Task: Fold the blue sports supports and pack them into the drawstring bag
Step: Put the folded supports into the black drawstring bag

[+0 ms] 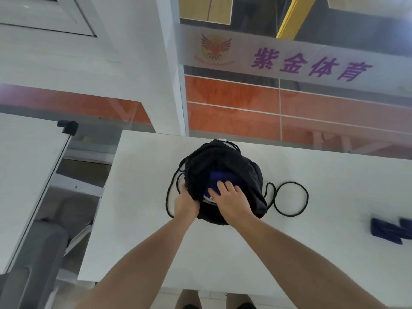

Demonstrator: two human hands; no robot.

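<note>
A black drawstring bag [240, 166] lies on the white table [223, 253], its mouth facing me and spread wide. My left hand [186, 202] grips the bag's left rim and holds it apart. My right hand [229, 200] rests flat, fingers spread, on a folded blue sports support [223, 178] that sits partly inside the mouth. White edges show under that hand. The bag's black cord [291, 198] loops on the table to the right. Another blue support [389, 230] lies at the table's right edge of view.
A second white table [22, 175] stands to the left across a gap, with a grey chair [38, 259] below it. A glass partition with purple lettering [312, 63] runs behind the table's far edge.
</note>
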